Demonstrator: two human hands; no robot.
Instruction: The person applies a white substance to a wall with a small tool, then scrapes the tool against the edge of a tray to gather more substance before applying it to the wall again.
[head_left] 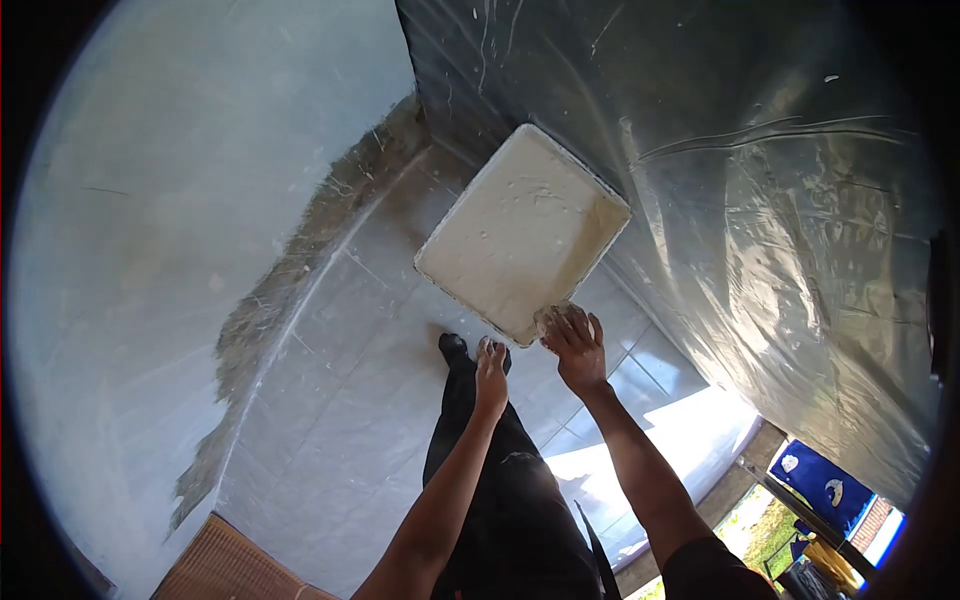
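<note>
A shallow rectangular tray of pale, creamy plaster-like mix lies on the floor in front of me. At its near corner my right hand is closed around a lumpy, plaster-smeared clump, the fingers coated with the mix. I cannot tell whether this clump is a sponge, a rag or mix alone. My left hand hangs low in front of my legs, left of that corner, its fingers drawn together with white smears at the tips.
To the left rises a pale wall with a rough, bare brown strip along its foot. Shiny plastic sheeting hangs at the right. Grey tiles cover the floor, and a brown ribbed panel shows at lower left.
</note>
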